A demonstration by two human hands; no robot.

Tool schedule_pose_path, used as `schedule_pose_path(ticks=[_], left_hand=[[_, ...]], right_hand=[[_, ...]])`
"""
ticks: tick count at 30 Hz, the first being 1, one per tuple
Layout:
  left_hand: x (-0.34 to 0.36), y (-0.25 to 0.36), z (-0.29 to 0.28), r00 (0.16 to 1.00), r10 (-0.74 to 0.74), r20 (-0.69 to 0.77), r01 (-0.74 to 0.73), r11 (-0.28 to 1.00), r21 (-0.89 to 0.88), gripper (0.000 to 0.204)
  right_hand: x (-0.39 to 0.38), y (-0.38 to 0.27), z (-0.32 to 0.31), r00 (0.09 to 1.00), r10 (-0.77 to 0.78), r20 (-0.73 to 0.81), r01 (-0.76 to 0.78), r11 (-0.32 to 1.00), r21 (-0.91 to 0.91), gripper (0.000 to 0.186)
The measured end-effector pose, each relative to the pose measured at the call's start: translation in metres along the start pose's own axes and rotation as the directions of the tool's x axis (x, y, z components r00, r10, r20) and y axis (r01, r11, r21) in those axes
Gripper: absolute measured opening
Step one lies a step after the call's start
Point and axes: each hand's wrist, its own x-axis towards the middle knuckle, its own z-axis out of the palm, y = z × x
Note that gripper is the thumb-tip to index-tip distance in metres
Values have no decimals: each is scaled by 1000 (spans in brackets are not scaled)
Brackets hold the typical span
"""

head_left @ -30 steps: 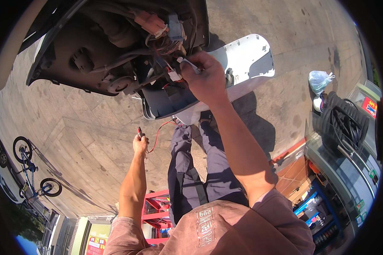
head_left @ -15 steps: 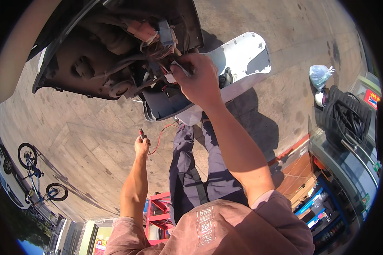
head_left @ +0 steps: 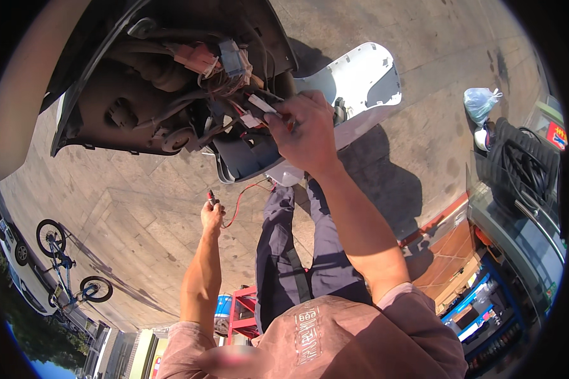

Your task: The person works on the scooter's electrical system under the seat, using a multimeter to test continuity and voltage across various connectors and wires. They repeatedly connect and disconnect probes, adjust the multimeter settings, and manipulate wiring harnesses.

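My right hand (head_left: 306,136) is closed, thumb and fingers pinching beside a slim white connector (head_left: 261,103) with wires on it. Just below that sits a second, squarer white connector (head_left: 250,120). Both belong to the wiring (head_left: 224,85) inside the opened dark body of what looks like a scooter, where a faded red connector (head_left: 198,59) and a pale blue connector (head_left: 234,58) also hang. Lower down and to the left, my left hand (head_left: 212,216) grips a small red-and-black test probe (head_left: 211,198), tip pointing away from me. A red wire (head_left: 237,205) runs from it toward the vehicle.
A white body panel (head_left: 354,79) lies beyond my right hand. On the right are a tied plastic bag (head_left: 480,104), coiled black hose (head_left: 518,151) and a glass door (head_left: 518,221). A bicycle (head_left: 66,265) and a white car (head_left: 28,284) stand left. A red metal stand (head_left: 243,309) is near me.
My right hand has shifted slightly right and down, and the slim white connector shows more plainly. My left hand keeps its hold on the probe. The whole view has turned a little.
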Motion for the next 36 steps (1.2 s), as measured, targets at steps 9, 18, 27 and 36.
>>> schedule_pose_path(ticks=[9,18,27,36], left_hand=[[18,-21,-6,992,30,-123,-4,978,208,22],[76,-31,-14,903,131,-410,100,863,495,34],[-60,113,2,972,205,-112,-224,953,-204,27],[-163,326,50,799,598,-55,-417,487,-767,29]], right_hand=[[2,-7,-2,999,-50,-3,50,999,-12,20],[-7,-4,-1,998,-66,8,66,998,-14,24],[-1,-13,4,999,-35,-8,34,998,-50,16],[-4,-14,0,999,40,22,-40,999,-8,19]])
